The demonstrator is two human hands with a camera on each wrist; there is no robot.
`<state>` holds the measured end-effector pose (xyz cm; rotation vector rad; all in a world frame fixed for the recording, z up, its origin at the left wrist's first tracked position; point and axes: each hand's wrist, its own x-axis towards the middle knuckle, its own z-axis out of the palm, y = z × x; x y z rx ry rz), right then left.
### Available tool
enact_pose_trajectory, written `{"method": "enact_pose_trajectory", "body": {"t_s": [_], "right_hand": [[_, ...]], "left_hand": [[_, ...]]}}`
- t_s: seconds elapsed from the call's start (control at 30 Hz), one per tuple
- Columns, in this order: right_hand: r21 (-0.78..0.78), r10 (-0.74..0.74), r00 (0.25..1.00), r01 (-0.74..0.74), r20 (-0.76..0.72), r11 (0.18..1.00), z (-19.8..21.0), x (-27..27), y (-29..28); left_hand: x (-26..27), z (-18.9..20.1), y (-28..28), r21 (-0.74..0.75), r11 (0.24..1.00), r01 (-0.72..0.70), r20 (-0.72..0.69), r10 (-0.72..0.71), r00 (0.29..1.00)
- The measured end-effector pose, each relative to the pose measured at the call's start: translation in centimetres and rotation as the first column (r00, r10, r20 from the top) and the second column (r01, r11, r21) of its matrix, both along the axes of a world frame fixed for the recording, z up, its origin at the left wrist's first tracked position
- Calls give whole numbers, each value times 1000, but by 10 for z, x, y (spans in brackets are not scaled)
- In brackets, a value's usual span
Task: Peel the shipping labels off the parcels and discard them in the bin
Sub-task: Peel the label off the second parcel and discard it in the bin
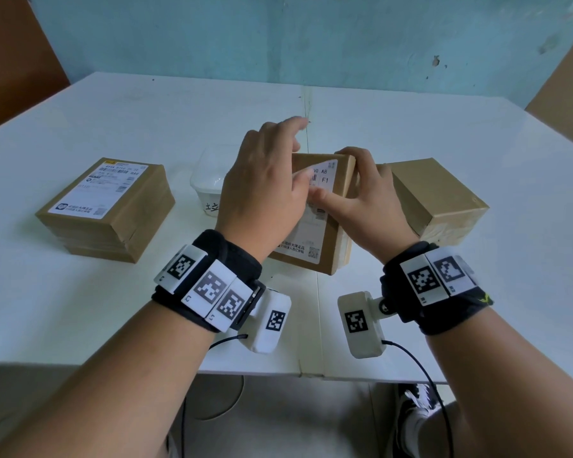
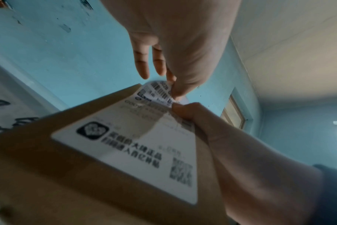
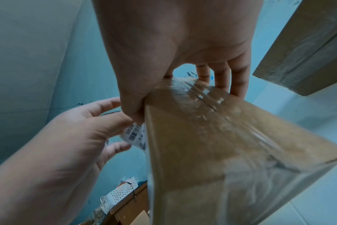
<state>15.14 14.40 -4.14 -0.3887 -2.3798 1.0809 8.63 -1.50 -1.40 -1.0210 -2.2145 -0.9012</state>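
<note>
Right now the left hand (image 1: 262,180) is pinching the lifted far corner of the white printed shipping label (image 2: 129,146) between thumb and forefinger, its other fingers spread loosely above; that corner is curling up off the cardboard while the near part of the label is lying flat and stuck. The label belongs to the brown cardboard parcel (image 1: 325,226) that is being held tilted, its far end raised, over the middle of the white table (image 1: 113,309). The right hand (image 1: 368,206) is gripping this parcel, thumb pressing on the labelled face just beside the peeled corner and fingers wrapping round the far right edge, where clear tape is running along the side.

Just left of the held parcel, partly hidden behind the left hand, a translucent white plastic bin (image 1: 209,180) with dark handwriting on its front is standing on the table. Further left of the held parcel, a second brown cardboard box (image 1: 113,213) is lying flat with its own white label facing up. Right of the held parcel, close by, a third plain brown taped box (image 1: 440,196) is sitting with no label showing on the faces in view.
</note>
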Motion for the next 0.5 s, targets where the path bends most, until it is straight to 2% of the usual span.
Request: {"method": "enact_pose_trajectory", "body": {"t_s": [0.13,0.5], "right_hand": [[9,6,1000,-6,-9,1000,0,1,-1],[20,18,1000,-18,3,1000,4,3,-6]], "left_hand": [[-4,-1,0,-40,999,3,-94,-7,996],[-4,-2,1,-15,996,87,-107,-88,990]]}}
